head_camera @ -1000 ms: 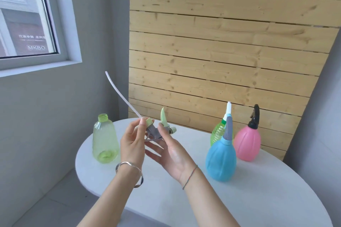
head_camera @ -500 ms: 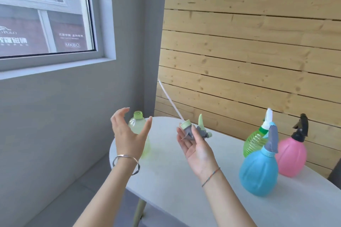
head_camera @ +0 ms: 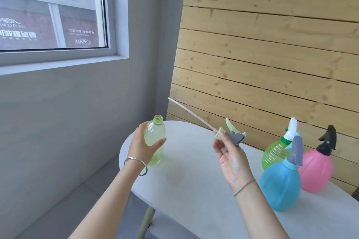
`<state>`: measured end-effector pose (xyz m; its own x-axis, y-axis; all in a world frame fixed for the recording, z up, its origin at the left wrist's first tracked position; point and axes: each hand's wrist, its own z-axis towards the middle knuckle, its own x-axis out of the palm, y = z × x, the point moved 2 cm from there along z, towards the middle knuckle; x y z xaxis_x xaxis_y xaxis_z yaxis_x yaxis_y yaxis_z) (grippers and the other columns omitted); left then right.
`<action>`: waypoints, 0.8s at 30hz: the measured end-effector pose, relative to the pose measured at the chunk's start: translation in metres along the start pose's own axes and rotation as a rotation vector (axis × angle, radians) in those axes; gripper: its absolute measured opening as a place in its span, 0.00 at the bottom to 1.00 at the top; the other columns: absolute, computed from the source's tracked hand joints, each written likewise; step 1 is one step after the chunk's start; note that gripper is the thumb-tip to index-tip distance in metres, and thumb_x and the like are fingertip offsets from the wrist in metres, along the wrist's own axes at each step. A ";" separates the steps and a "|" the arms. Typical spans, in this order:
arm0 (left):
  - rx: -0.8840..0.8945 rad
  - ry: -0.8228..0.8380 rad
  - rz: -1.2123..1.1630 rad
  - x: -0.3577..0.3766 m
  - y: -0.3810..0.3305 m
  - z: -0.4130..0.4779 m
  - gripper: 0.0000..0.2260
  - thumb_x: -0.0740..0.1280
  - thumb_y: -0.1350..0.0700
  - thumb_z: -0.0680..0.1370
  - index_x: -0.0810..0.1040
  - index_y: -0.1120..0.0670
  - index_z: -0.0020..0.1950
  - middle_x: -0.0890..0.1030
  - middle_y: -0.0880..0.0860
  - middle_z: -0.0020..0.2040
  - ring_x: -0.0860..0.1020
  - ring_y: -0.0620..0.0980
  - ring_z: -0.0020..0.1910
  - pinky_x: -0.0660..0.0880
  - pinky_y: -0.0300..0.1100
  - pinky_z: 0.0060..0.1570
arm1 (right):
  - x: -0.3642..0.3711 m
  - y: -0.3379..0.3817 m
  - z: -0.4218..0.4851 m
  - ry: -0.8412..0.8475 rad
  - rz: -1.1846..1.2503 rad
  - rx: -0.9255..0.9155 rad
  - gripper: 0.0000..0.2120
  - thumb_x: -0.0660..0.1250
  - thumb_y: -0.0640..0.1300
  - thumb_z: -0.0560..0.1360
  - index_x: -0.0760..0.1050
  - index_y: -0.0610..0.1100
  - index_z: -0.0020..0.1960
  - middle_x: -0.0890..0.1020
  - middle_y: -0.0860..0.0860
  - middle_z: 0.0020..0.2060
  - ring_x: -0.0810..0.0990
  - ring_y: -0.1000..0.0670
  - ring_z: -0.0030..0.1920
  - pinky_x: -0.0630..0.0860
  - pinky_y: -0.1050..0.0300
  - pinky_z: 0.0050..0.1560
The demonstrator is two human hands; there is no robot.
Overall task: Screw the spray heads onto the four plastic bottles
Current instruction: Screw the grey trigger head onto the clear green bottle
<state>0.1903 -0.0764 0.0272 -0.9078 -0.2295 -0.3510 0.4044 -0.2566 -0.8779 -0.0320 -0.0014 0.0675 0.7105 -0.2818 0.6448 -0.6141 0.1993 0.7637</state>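
A pale green bottle [head_camera: 155,137] with an open threaded neck stands at the left end of the white table [head_camera: 186,180]. My left hand [head_camera: 142,145] wraps around its side. My right hand [head_camera: 230,153] holds a green and grey spray head [head_camera: 232,135] above the table, its long white dip tube [head_camera: 191,113] pointing up and left. Three bottles with spray heads on stand at the right: a ribbed green bottle [head_camera: 274,153], a blue bottle [head_camera: 279,186] and a pink bottle [head_camera: 315,172].
A wooden plank wall [head_camera: 272,54] runs behind the table. A grey wall with a window [head_camera: 50,7] is at the left. The table's rounded left edge lies just beside the pale green bottle, with floor below.
My left hand let go of the spray head, reached left and closed around the pale green bottle. My right hand kept the spray head. The view turned left.
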 end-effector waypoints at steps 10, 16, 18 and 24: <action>0.116 -0.102 0.123 -0.018 -0.013 -0.016 0.29 0.76 0.51 0.68 0.69 0.46 0.66 0.74 0.48 0.62 0.74 0.50 0.59 0.69 0.41 0.52 | -0.011 0.027 -0.003 0.040 -0.145 -0.106 0.05 0.64 0.43 0.77 0.77 0.43 0.48 0.80 0.46 0.43 0.76 0.56 0.29 0.78 0.65 0.34; 0.199 -0.085 0.279 -0.012 -0.022 -0.029 0.29 0.76 0.52 0.67 0.70 0.47 0.66 0.75 0.48 0.62 0.74 0.53 0.60 0.69 0.44 0.58 | -0.012 0.031 -0.006 0.033 -0.354 -0.201 0.02 0.67 0.42 0.76 0.77 0.45 0.44 0.80 0.52 0.36 0.75 0.55 0.29 0.79 0.62 0.36; 0.259 -0.060 0.359 -0.006 -0.028 -0.036 0.28 0.76 0.50 0.67 0.71 0.45 0.65 0.76 0.46 0.61 0.73 0.53 0.61 0.66 0.43 0.59 | -0.010 0.031 -0.009 0.045 -0.455 -0.245 0.02 0.68 0.41 0.75 0.77 0.45 0.44 0.77 0.51 0.36 0.75 0.57 0.30 0.79 0.63 0.37; 0.365 0.056 0.353 0.023 -0.057 -0.056 0.30 0.74 0.41 0.64 0.70 0.42 0.64 0.78 0.41 0.58 0.71 0.49 0.59 0.64 0.40 0.55 | 0.007 0.025 -0.019 0.200 -0.560 -0.346 0.07 0.71 0.36 0.72 0.77 0.47 0.45 0.84 0.60 0.43 0.81 0.59 0.47 0.74 0.64 0.54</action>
<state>0.1404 -0.0141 0.0505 -0.7094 -0.3137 -0.6311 0.6909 -0.4863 -0.5349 -0.0357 0.0197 0.0916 0.9589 -0.2580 0.1184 -0.0147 0.3714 0.9283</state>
